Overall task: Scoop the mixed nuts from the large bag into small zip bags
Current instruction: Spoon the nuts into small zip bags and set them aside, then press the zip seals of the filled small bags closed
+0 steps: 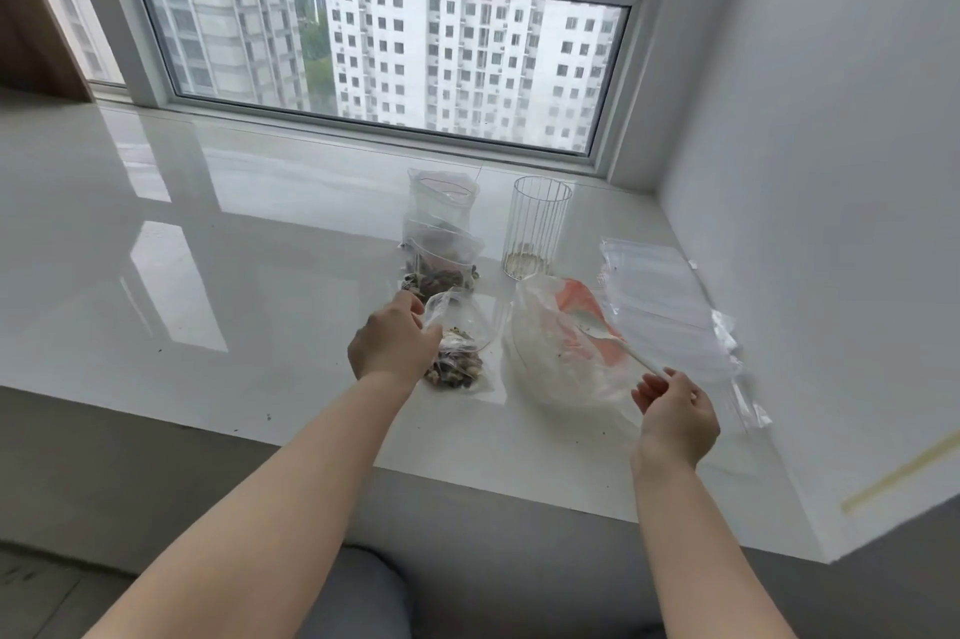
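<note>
The right hand [675,417] pinches the end of a long white plastic spoon [626,350]; the spoon's bowl sits inside the big floppy clear bag with an orange patch [558,352] on the shiny white ledge [234,248]; the left hand [392,342] grips the open top of a small clear zip bag of mixed nuts [457,352]; behind it stand more small bags with nuts [441,264], beside a tall ribbed glass [535,227]

We find soft, even daylight entering through the window [379,51] at upper centre. The glossy sill [208,233] carries pale window reflections at left. Shadows are faint. Straight lines bow toward the frame edges, and overall detail is slightly soft.
</note>
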